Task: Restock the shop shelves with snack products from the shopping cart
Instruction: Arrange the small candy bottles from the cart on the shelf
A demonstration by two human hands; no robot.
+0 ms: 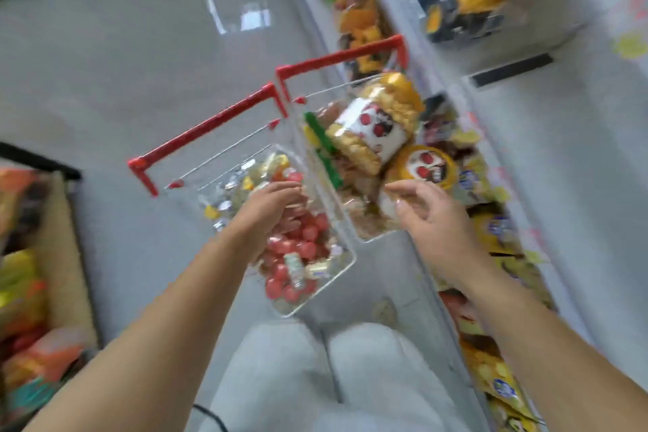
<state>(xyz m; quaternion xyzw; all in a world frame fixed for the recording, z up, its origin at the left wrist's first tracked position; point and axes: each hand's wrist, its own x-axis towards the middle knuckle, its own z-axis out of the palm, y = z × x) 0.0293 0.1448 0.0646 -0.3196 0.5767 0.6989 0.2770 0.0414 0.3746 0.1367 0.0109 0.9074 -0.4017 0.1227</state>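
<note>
Restocking looks far from finished: both clear baskets are well filled, the candy basket [342, 265] at 6 o'clock and the cracker basket [364, 237] at 3 o'clock of it, beside the shelves [578, 151]. The left hand [271, 207] reaches among the wrapped candies [298, 242], but blur hides whether it grasps any. The right hand [431, 221] is spread, released and holding nothing, just beside the round yellow snack pack [429, 167].

Bare forearms, no sleeves, light grey trousers [350, 379], unpainted fingers [403, 190]
</note>
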